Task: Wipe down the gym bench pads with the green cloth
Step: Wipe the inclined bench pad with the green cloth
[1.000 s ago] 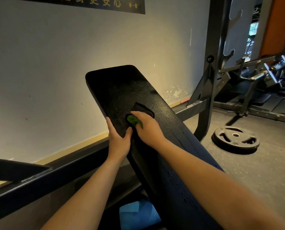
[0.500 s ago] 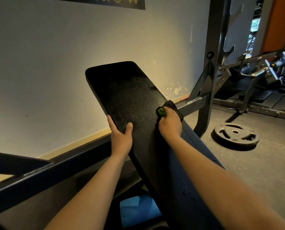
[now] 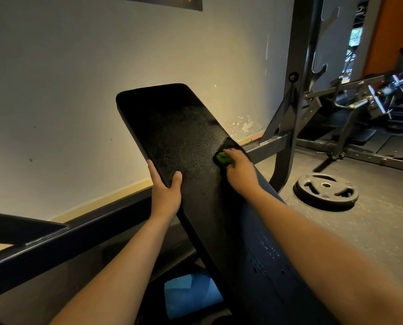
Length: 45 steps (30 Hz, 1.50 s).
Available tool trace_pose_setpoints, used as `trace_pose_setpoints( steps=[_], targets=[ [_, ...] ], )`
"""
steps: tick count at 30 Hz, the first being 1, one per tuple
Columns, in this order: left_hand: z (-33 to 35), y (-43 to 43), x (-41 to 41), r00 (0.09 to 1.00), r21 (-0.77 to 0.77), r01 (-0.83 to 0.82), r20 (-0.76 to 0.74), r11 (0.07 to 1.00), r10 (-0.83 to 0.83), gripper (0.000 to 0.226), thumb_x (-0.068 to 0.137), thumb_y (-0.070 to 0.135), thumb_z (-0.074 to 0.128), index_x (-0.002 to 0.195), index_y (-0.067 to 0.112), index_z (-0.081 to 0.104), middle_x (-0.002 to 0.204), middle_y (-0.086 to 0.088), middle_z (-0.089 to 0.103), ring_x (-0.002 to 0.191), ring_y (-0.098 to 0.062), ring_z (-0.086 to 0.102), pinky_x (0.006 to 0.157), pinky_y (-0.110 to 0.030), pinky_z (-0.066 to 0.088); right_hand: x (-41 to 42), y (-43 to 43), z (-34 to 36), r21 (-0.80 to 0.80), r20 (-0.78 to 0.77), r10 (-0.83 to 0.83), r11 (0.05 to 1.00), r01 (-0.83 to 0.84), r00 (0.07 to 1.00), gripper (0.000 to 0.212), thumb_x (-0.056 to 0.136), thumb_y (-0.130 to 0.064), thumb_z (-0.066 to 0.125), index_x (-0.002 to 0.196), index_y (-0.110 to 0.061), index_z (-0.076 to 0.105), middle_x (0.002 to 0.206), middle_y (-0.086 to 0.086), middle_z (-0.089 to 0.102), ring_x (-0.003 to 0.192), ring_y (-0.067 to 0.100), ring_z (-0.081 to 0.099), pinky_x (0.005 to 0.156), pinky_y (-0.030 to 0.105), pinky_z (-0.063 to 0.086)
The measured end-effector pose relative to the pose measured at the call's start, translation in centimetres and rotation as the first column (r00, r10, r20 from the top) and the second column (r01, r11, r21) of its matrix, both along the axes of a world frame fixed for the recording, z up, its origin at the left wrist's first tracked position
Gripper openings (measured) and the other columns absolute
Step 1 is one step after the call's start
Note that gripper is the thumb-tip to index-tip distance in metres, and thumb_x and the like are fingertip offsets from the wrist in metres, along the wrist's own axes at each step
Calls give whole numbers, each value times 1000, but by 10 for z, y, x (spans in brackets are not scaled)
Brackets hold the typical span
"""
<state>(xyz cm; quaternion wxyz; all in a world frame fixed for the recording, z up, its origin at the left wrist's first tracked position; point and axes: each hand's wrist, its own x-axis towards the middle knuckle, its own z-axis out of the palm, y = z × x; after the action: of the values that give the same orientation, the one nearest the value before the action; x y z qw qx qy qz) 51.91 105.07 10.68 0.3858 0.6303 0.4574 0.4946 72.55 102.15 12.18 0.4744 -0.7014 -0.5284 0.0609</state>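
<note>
The right hand (image 3: 240,171) covers most of the green cloth (image 3: 222,158), perhaps bunched.

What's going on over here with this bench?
A person is wiping down a black bench pad in a gym. Their right hand holds a bunched green cloth against the pad near its right edge. Their left hand grips the pad's left edge, thumb on top. Part of the surface looks damp and shiny. A weight plate lies on the floor to the right.
</note>
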Motion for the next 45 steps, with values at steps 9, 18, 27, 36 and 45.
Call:
trace_pose_setpoints(
  steps=[9, 18, 27, 36, 45],
  targets=[
    [-1, 1, -6, 999, -33, 46, -12, 998, -47, 87, 99, 50, 55, 153, 53, -13, 168, 8, 8, 152, -29, 19, 121, -52, 25, -27, -1, -4, 31, -130, -186, 981, 191, 974, 50, 93, -14, 47, 141, -28, 51, 142, 1, 54, 129, 25, 50, 107, 45, 42],
    [0, 5, -38, 961, -140, 246, 163, 959, -222, 90, 93, 34, 71, 151, 60, 7, 158, 0, 36, 142, -26, 41, 112, -53, 42, -113, 4, 1, 140, 86, 197, 968, -208, 977, 46, 87, -6, 53, 125, -29, 68, 140, -11, 56, 138, 5, 41, 116, 32, 32],
    [0, 5, -41, 936, -164, 296, 245, 941, -252, 95, 90, 22, 75, 152, 54, 10, 148, -5, 50, 131, -26, 54, 107, -52, 48, -128, 33, 39, -17, 164, 355, 934, -358, 920, 53, 93, 4, 45, 137, -22, 58, 152, -4, 43, 147, 10, 25, 116, 19, 16],
    [1, 6, -46, 932, -207, 296, 276, 933, -234, 104, 91, 21, 75, 156, 44, -2, 122, 2, 64, 121, -20, 59, 104, -39, 43, -138, 47, 47, -24, 261, 358, 931, -365, 897, 49, 90, 4, 46, 126, -20, 67, 147, -3, 50, 144, 11, 33, 119, 27, 21],
    [2, 5, -43, 945, -233, 250, 270, 940, -184, 105, 90, 17, 74, 154, 48, -2, 129, -5, 60, 121, -22, 60, 107, -49, 47, -141, 42, 32, 50, 353, 278, 948, -315, 893, 42, 89, -4, 54, 128, -18, 67, 141, -2, 56, 137, 14, 40, 114, 22, 24]
  ],
)
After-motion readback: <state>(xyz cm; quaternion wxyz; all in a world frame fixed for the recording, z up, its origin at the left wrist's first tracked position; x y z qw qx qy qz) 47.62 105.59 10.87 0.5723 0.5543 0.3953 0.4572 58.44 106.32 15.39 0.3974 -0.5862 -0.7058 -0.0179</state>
